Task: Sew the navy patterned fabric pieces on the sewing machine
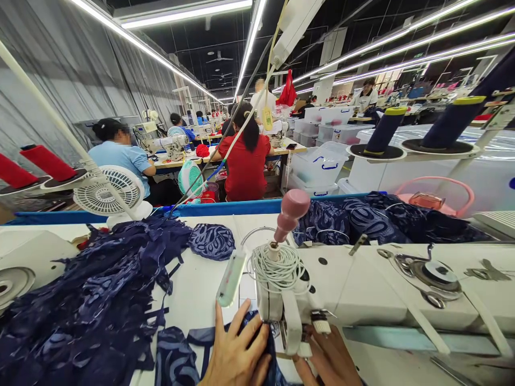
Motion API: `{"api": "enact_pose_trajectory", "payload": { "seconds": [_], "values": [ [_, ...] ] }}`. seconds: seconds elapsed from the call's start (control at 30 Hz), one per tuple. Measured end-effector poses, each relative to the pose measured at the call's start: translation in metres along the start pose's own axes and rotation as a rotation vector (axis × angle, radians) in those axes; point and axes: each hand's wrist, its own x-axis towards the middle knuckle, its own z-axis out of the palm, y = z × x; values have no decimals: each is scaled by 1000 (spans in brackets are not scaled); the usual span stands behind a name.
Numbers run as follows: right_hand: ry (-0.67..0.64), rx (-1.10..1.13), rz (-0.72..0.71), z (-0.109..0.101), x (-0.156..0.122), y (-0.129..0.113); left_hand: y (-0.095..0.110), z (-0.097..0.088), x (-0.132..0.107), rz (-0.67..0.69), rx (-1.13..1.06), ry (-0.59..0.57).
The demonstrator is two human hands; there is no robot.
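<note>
My left hand (239, 351) lies with its fingers spread on a piece of navy patterned fabric (274, 370), just left of the needle area of a white sewing machine (362, 289). On the other side of the machine head, my right hand (328, 356) rests low with its fingers stretched out, some hidden behind the machine parts. A coil of pale cord (277, 268) sits on the machine head, under a pink knobbed handle (292, 209). Another navy patterned piece (175, 356) lies left of my left hand.
A big heap of navy fabric pieces (92, 295) covers the table's left side. More navy fabric (341, 220) lies behind the machine. A small patterned piece (212, 240) is near the blue-edged back. Thread cones (384, 131), a white fan (108, 190) and seated workers are farther off.
</note>
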Motion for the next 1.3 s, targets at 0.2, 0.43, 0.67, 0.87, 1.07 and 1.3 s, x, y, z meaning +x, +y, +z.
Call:
{"api": "enact_pose_trajectory", "payload": {
  "seconds": [0.2,0.43,0.67,0.87,1.07,1.3],
  "values": [
    [1,34,105,3,8,0,-1,-5,2,32,1,-45],
    [40,64,139,3,9,-4,1,-5,2,70,-9,43],
    [65,-15,89,6,4,-1,-1,2,2,76,12,114],
    [68,-52,70,10,0,1,-5,1,-1,35,-4,5],
    [46,-1,0,8,2,4,-9,-8,0,36,-13,-162],
    [-75,121,-50,-4,8,-11,7,-13,2,86,166,130]
  ]
}}
